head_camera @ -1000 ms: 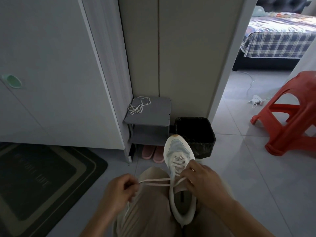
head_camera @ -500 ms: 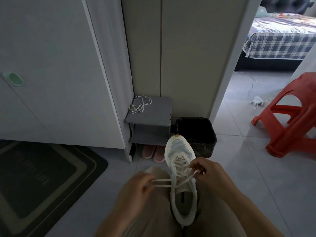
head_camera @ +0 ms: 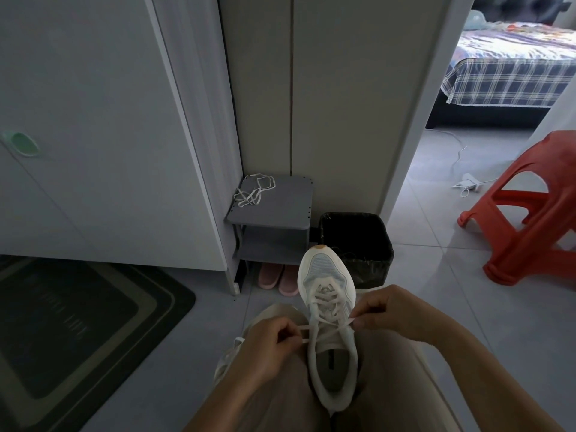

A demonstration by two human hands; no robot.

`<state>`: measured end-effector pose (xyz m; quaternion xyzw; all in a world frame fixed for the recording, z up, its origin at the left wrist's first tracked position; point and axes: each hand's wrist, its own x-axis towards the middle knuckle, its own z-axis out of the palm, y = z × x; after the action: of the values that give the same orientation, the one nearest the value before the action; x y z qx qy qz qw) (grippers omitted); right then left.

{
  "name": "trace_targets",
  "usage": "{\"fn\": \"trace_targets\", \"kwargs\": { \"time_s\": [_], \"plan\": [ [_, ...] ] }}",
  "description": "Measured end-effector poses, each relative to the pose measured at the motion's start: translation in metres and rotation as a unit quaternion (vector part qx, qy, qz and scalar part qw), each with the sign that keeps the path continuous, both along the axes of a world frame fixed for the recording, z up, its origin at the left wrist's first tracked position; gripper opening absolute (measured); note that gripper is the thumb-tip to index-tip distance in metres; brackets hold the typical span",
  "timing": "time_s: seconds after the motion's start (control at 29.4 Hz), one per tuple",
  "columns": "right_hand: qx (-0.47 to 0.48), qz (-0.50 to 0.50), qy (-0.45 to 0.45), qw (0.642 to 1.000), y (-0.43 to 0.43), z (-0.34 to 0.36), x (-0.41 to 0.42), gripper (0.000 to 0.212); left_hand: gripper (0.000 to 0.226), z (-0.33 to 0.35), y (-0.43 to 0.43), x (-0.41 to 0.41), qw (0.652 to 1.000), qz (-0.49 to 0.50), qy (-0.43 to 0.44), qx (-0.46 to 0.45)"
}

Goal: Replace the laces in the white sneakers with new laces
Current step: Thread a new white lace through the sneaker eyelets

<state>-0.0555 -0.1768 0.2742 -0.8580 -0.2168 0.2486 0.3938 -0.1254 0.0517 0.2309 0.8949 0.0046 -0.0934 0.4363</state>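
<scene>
Two flat white lace ends [head_camera: 305, 329] are pinched, one by my left hand [head_camera: 268, 344], one by my right hand [head_camera: 393, 313], flanking the white mesh sneaker [head_camera: 326, 275] between my knees.

sneaker [head_camera: 327, 275]: between the person's thighs, toe pointing away toward the bin
lace [head_camera: 324, 297]: threaded in the sneaker, an end running out to each side
left hand [head_camera: 268, 346]: left of the sneaker, pinching one lace end
right hand [head_camera: 396, 313]: right of the sneaker, pinching the other end
bin [head_camera: 358, 241]: on the floor beyond the toe, just right of the shelf unit
shelf unit [head_camera: 280, 210]: against the wall, between cabinet [head_camera: 93, 135] and bin
loose lace [head_camera: 254, 191]: on the shelf unit's top, back left
slippers [head_camera: 277, 275]: under the shelf unit
mat [head_camera: 78, 332]: far left, before the cabinet
stool [head_camera: 530, 213]: far right, well apart from the bin
bed [head_camera: 511, 67]: through the doorway, behind the stool
</scene>
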Motion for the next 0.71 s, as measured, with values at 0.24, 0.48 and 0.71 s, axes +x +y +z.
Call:
{"fn": "trace_targets", "kwargs": {
  "time_s": [0.24, 0.48, 0.71],
  "plan": [
    [-0.08, 0.089, 0.027, 0.992, 0.022, 0.002, 0.015, 0.015, 0.015, 0.0, 0.021, -0.012, 0.999, 0.022, 0.026, 0.02],
    [-0.112, 0.103, 0.019, 0.988, 0.033, 0.006, 0.019, 0.025, 0.021, 0.002, -0.01, -0.013, 0.997, -0.022, -0.066, 0.037],
    [-0.109, 0.102, 0.049, 0.988, 0.028, 0.002, 0.016, 0.023, 0.012, -0.007, -0.013, -0.008, 0.999, 0.04, -0.016, -0.02]
  ]
}}
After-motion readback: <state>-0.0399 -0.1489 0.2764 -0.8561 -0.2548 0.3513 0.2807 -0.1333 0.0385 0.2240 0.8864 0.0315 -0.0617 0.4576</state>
